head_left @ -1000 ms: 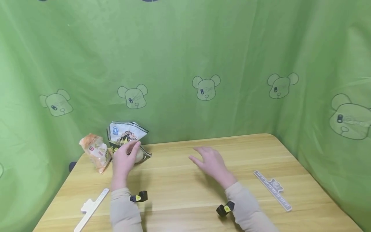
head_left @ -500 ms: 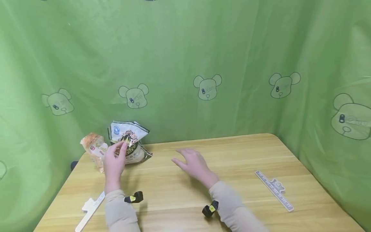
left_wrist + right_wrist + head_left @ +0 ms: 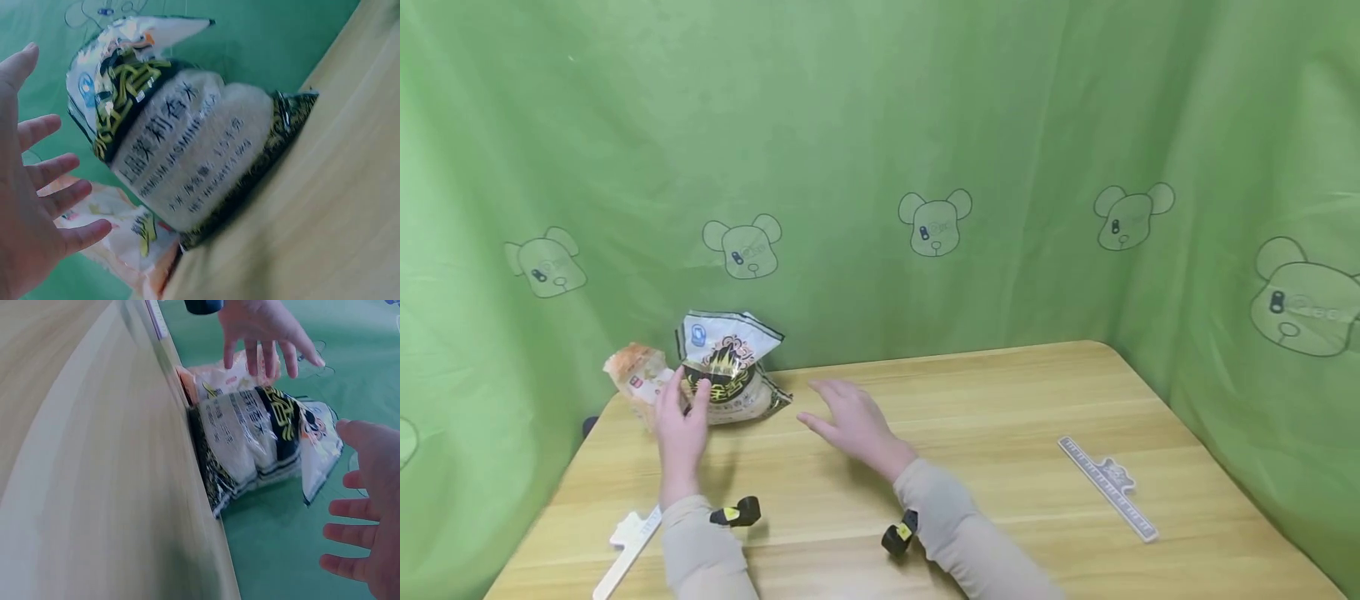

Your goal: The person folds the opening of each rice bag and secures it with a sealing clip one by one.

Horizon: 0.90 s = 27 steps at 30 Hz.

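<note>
A bag of jasmine rice (image 3: 733,375), clear with black and white printing, stands at the table's back left, its top folded over. Behind my left hand, a smaller orange and white bag (image 3: 640,375) leans beside it, partly hidden. My left hand (image 3: 681,425) is in front of the two bags, fingers spread and holding nothing. To the right of the rice bag, my right hand (image 3: 853,425) hovers above the table with fingers extended, apart from the bag. In the right wrist view the rice bag (image 3: 250,434) lies between both hands, touched by neither as far as I can tell.
A white bag clip (image 3: 628,550) lies at the table's left front, partly covered by my left sleeve. Another long clip (image 3: 1108,487) lies on the right. Green curtain (image 3: 850,125) hangs close behind the wooden table (image 3: 1000,400).
My right hand has moved left across the table toward the rice bag. My left hand has shifted left and slightly down, its fingers opening, uncovering more of the rice bag.
</note>
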Each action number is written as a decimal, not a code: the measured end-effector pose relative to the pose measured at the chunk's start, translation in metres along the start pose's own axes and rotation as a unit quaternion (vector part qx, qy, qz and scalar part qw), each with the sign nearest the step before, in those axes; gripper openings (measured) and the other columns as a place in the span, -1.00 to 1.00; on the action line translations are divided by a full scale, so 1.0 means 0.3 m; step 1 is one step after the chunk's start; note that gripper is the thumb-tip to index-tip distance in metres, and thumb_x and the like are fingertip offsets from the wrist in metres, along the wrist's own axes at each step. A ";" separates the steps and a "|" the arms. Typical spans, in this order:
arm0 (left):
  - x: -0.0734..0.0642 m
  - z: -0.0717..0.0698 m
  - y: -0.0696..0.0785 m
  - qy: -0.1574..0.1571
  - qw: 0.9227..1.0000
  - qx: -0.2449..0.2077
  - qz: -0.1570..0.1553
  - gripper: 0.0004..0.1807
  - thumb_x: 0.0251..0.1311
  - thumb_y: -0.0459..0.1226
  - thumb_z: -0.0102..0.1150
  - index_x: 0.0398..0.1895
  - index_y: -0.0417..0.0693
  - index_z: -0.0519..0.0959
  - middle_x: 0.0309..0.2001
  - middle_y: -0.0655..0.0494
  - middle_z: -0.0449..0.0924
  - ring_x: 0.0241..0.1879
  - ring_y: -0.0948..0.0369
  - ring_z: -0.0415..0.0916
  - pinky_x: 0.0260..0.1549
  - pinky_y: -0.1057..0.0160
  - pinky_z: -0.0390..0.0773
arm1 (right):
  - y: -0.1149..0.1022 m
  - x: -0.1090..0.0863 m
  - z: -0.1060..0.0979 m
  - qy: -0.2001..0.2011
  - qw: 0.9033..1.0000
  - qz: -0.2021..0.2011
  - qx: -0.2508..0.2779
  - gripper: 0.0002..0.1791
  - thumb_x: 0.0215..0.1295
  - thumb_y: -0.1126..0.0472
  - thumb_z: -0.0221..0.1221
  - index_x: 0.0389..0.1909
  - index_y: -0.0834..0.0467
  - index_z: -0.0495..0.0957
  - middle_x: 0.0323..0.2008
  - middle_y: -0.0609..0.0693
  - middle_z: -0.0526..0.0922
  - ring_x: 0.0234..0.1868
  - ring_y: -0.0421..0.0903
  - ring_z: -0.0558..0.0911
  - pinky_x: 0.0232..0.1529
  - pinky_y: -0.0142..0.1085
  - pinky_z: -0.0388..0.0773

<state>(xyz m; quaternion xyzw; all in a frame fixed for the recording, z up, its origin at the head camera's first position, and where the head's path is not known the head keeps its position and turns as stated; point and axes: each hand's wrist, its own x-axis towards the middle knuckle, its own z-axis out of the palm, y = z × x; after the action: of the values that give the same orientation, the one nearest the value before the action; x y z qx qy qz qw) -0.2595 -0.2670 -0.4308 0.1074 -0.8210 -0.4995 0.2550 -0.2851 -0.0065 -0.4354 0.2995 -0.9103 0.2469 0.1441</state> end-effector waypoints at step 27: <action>0.022 0.054 -0.143 -0.070 0.983 -0.150 -0.079 -0.28 0.44 0.13 -0.21 0.55 0.36 -0.21 0.59 0.10 -0.29 0.56 -0.11 -0.28 0.46 -0.32 -0.19 | -0.111 0.206 0.184 -0.035 0.979 0.055 0.194 -0.09 0.37 -0.18 0.07 0.56 -0.02 -0.19 0.58 0.01 -0.19 0.56 0.09 0.02 0.48 0.11 0.09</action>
<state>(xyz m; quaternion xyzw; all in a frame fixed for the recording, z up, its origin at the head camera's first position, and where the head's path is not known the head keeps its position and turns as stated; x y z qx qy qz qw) -0.2770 -0.2779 -0.4723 0.0973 -0.7418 -0.6414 0.1698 -0.3190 -0.0886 -0.4440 0.2793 -0.8648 0.4157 0.0372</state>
